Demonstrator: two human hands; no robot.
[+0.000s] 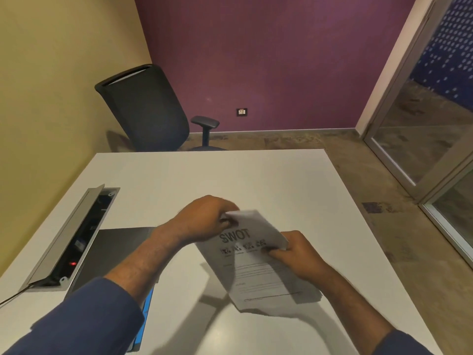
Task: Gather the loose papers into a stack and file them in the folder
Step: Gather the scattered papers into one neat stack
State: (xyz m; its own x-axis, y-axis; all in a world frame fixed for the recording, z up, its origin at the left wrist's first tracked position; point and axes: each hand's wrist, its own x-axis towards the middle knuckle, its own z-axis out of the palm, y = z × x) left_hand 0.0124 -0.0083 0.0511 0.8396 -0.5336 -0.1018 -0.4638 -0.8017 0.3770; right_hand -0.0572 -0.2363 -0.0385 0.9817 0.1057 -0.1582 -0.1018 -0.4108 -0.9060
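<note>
Your left hand [204, 216] and right hand [294, 254] both grip papers [256, 267] right of folder [112, 254]; uneven squeeze may crease sheets, spill stack.

Single head-worn wide-angle cam, looking forward and down across the table [256, 175] from close above, chair [148, 108] and far wall beyond.

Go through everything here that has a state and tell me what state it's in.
papers: stacked, held by both hands, not yet filed
left hand: grips the stack's far corner
right hand: grips the stack's right edge
folder: closed, flat on the table
cable box: lid open
</note>
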